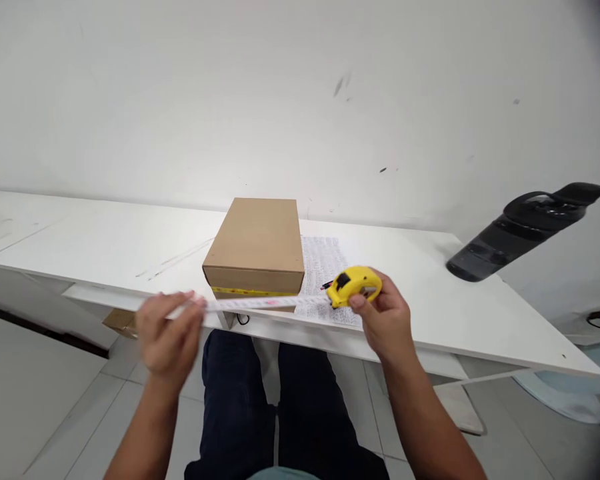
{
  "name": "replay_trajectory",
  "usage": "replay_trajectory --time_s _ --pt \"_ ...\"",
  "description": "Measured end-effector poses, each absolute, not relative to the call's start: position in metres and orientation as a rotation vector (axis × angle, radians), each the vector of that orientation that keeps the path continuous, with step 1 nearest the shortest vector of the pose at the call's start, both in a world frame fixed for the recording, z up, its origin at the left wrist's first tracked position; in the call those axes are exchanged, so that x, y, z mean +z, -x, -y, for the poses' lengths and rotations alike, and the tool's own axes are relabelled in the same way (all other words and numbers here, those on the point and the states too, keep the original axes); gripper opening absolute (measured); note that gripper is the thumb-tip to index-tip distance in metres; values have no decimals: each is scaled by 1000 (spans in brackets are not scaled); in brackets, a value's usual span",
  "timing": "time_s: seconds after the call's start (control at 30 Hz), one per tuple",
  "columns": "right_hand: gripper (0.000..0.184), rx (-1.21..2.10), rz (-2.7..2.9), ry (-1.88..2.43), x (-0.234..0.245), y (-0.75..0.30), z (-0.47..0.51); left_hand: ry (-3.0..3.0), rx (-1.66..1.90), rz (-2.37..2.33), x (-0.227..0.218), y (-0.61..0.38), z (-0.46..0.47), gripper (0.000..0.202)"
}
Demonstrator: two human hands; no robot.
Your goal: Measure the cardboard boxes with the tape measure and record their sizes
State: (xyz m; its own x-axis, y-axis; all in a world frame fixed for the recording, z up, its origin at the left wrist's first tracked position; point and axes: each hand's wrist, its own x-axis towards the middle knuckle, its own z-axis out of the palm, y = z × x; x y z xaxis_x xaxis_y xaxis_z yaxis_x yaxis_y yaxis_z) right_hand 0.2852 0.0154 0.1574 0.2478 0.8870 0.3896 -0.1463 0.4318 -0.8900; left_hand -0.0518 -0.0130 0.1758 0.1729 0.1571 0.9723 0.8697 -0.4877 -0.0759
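A yellow and black tape measure (pixel 355 285) is in my right hand (pixel 387 313), its fingers closed round the case. The white blade (pixel 260 303) runs out to the left, roughly level. Its far end is pinched in my left hand (pixel 170 330), which is a little blurred. Behind the blade a closed brown cardboard box (pixel 260 233) sits on the white table near the front edge. A yellow strip with marks (pixel 253 292) shows along the front face of the box. The blade passes in front of the lower part of that face.
A sheet of paper covered in writing (pixel 323 260) lies right of the box, with a pen (pixel 327 285) on it. A dark water bottle (pixel 520 233) stands on the table at the right. A white wall (pixel 280 100) rises behind. Under the table is another brown box (pixel 120 322).
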Motion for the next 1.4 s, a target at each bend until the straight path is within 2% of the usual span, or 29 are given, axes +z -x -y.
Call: replay_trajectory --time_s 0.13,0.23,0.37,0.5,0.57,0.7,0.83,1.0,1.2,1.3,1.4 --pt "51 1046 1217 805 148 -257 19 1979 -1263 722 169 -18 37 26" --pt "53 1043 1220 830 146 -246 28 2038 -1349 769 160 -48 32 22" --pt "54 961 1081 923 135 -258 18 2044 -1262 941 159 -60 12 42" --pt "56 905 947 1106 115 -275 1 2060 -1048 1272 182 -80 -10 65" --pt "59 888 908 1193 107 -279 -6 2114 -992 1421 196 -92 -20 59" --pt "61 871 877 1299 99 -281 -15 2140 -952 1598 210 -105 -28 32" --pt "63 824 850 1325 100 -288 -22 2142 -940 1529 208 -81 -10 32" --pt "60 738 737 1289 98 -301 -20 2211 -1062 1519 205 11 19 42" --pt "53 608 560 1052 124 -299 -12 2471 -1258 1666 207 112 -8 41" --pt "51 605 648 932 146 -284 -2 2522 -1378 1637 201 110 -24 42" --pt "51 637 854 886 164 -260 13 2273 -1463 1461 194 70 -15 44"
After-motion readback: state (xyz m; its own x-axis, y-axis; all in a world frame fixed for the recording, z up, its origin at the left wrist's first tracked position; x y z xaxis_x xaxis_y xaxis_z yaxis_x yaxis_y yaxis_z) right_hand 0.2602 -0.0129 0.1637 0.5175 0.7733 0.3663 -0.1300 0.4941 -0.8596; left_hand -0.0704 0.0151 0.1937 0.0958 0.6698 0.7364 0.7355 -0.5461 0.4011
